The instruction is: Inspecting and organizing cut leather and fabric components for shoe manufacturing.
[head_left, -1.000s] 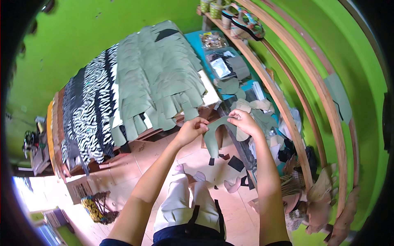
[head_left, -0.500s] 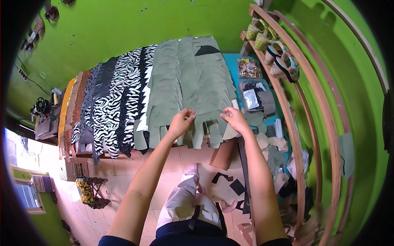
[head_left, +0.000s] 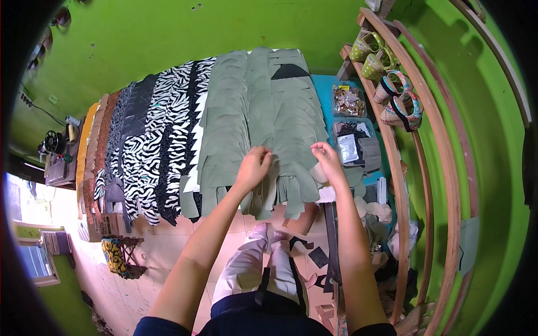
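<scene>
Overlapping rows of grey-green, leather-like cut pieces (head_left: pixel 224 134) cover the right part of the table, their lower ends hanging past the front edge. My left hand (head_left: pixel 255 167) rests over the front of the middle row, fingers bent and a little apart, with no piece lifted in it. To its right, my right hand (head_left: pixel 328 159) hovers at the right edge of the front pieces, thumb and fingers apart and holding nothing I can see. Between my hands, the front green pieces (head_left: pixel 297 190) lie flat and drape down. A black piece (head_left: pixel 290 71) lies on the far end of the right row.
Left of the green rows lie zebra-print pieces (head_left: pixel 162 117) and brown and yellow strips. Clear boxes with small fittings (head_left: pixel 348 101) and buckles (head_left: pixel 356 143) stand on the right. A wooden rack (head_left: pixel 434 106) holds woven shoes (head_left: pixel 400 109). A patterned stool (head_left: pixel 116 257) stands on the floor.
The pinched fingers of both hands have loosened, and the front green piece between them now lies down on the row. My right hand has shifted slightly right; the view has tilted a little.
</scene>
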### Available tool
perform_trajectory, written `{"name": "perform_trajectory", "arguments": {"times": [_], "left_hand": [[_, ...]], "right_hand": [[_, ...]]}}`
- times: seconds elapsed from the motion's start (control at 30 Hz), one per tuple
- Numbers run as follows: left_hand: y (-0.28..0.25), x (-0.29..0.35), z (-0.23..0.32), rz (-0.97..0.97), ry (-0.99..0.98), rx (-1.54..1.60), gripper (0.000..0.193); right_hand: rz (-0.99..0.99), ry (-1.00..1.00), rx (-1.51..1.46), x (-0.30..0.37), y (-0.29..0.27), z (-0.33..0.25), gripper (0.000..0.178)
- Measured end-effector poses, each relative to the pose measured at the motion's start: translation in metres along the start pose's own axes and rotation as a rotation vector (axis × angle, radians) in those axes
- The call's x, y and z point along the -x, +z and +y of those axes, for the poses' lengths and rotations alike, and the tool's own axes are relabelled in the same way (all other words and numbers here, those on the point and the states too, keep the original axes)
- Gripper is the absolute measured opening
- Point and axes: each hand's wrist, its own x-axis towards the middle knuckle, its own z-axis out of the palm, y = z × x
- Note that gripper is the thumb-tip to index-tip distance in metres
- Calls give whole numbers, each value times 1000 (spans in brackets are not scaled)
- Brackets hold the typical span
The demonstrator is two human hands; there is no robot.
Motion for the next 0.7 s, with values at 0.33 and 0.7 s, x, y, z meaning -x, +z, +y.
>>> {"name": "perform_trajectory", "arguments": {"times": [0.33,0.7], "left_hand": [[13,-8,31,-278,-545,563,46],[-13,-2,0,-133,-645,1223,33]], "right_hand": [[15,-110,-326,-9,64,-28,20],[-105,-306,319,-1,71,-49,26]]}}
